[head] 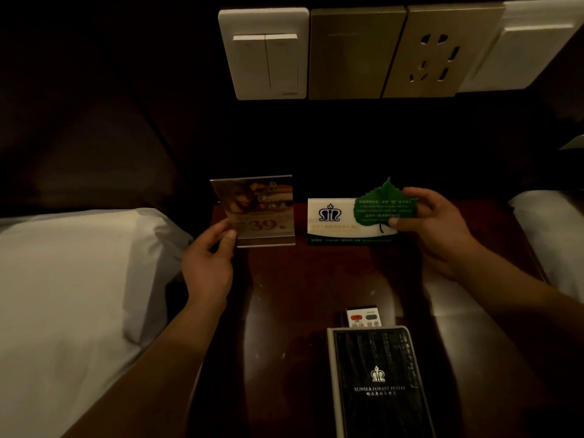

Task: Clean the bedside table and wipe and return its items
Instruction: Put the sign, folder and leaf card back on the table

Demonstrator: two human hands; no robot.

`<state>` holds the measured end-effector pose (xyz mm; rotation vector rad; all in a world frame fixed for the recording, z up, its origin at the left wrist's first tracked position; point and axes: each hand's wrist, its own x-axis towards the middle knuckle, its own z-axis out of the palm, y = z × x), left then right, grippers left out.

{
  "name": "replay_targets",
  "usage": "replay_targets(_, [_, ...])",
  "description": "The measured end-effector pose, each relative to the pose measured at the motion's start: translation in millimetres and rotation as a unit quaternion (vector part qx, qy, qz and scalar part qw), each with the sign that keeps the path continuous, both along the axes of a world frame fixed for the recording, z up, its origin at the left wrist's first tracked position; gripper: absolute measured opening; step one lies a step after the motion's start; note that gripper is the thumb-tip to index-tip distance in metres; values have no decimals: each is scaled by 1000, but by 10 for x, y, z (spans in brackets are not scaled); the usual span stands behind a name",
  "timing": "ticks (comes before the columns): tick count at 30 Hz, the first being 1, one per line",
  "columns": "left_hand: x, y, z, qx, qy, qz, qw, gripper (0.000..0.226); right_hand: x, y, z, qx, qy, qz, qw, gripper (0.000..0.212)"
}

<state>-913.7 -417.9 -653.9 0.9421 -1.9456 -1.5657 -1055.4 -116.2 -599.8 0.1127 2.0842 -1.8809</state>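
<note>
Green leaf-shaped card point(384, 207), one, pinched in the right hand point(433, 226) in front of one white crown-logo sign point(328, 216); the left hand point(208, 260) grips one acrylic stand point(262, 210) reading "39". Nearer than both, on the bedside table point(300, 279), one black folder point(376, 384) reads "SUNSEA FOREST HOTEL".

The scene is dim and warm-toned, and the wall point(94, 74) sinks into near black. Brightest are the switch plates point(264, 53) at the top (the far-right one is nearly washed out) and the pillow point(79, 279) at left. The table point(300, 279) gives soft, glossy reflections, and the sign point(262, 213) carries a pale sheen. Straight edges bow toward the frame's borders. Detail is soft throughout; small print on the leaf card point(384, 205) is unreadable.
</note>
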Motion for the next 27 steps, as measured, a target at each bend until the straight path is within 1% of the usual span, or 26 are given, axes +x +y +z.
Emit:
replay_targets(3, [-66,-35,12,-3,-12,6,1000,19,53,-7,-25,-6,-4,-17,1000,40])
replay_targets(7, [-91,-67,-1,-45,-40,-21,998,12,35,-58,-88,10,36,-28,999,30])
replay_targets(11, [-91,-72,13,-49,-40,-21,998,19,30,-51,-170,19,54,-27,998,28])
replay_targets(22, [-89,-57,-17,-44,-39,0,998,12,-5,-52,-167,8,51,-35,998,27])
replay_targets(27, [-106,-53,-43,-47,-42,11,998,16,-51,-53,-170,13,52,-29,998,29])
